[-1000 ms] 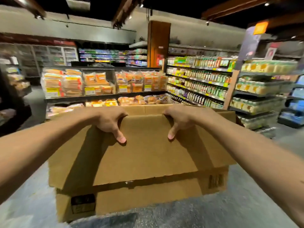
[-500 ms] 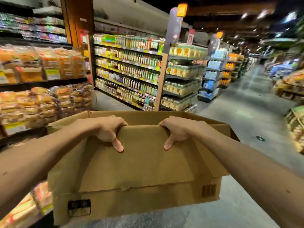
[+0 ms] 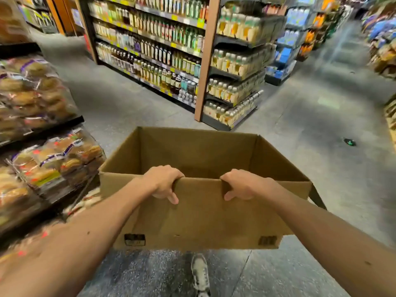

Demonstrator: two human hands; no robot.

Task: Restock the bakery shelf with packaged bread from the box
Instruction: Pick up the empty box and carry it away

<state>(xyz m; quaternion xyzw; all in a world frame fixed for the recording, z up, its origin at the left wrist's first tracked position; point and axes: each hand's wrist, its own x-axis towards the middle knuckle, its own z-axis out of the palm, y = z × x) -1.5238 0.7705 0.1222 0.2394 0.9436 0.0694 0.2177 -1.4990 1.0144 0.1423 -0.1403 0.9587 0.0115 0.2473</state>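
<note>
L hand [image 3: 164, 182] + R hand [image 3: 242, 185] curled over box [image 3: 203, 221] near rim, thumbs outside; carrying step. Next: set box down by bread shelf [image 3: 49, 127] on left; free a hand.

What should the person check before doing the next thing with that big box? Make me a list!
1. Grip of the left hand on the box rim: ok.
2. Grip of the right hand on that rim: ok.
3. Bread inside the box: cannot tell; the near wall hides its bottom.
4. Closeness of the bakery shelf, on the left: ok.
5. Free room among the packaged bread there: cannot tell; blurred.
6. Clear floor ahead: ok.
</note>
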